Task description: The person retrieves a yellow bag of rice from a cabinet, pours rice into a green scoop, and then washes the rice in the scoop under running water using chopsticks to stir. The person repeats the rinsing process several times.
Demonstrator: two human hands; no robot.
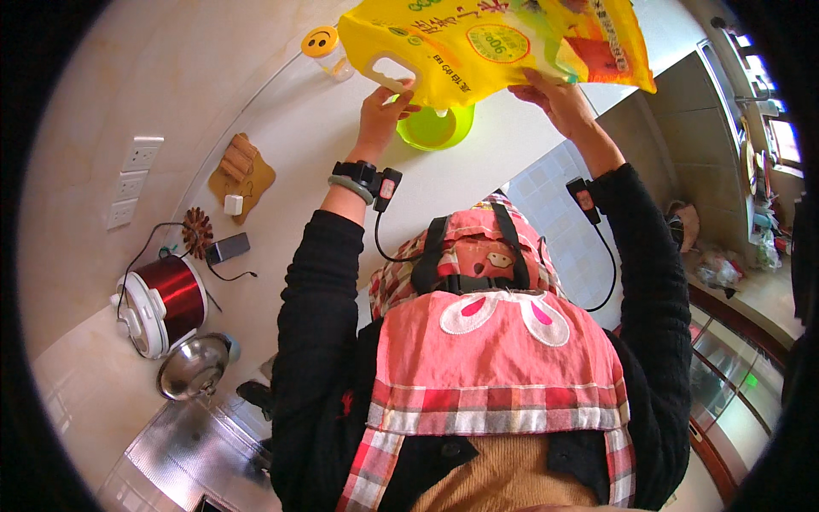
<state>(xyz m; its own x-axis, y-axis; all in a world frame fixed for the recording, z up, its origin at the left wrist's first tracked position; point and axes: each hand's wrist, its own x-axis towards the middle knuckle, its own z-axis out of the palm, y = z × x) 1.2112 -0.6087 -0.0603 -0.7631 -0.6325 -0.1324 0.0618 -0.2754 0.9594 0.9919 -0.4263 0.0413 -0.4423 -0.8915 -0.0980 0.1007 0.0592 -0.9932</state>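
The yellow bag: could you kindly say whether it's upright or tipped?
Tipped: the yellow bag is held sideways, with one edge above the green bowl.

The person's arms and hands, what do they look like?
Left hand and right hand are bare, with black sleeves. A black band and greyish bangle circle the left wrist. By each wrist, a small black box with reddish label trails a thin black cable.

Jar (328,56) with yellow lid near wall (205,68). White adapter (233,205) at edge of wooden board (258,177). Red-and-white cooker (173,300) beside metal bowl (193,367).
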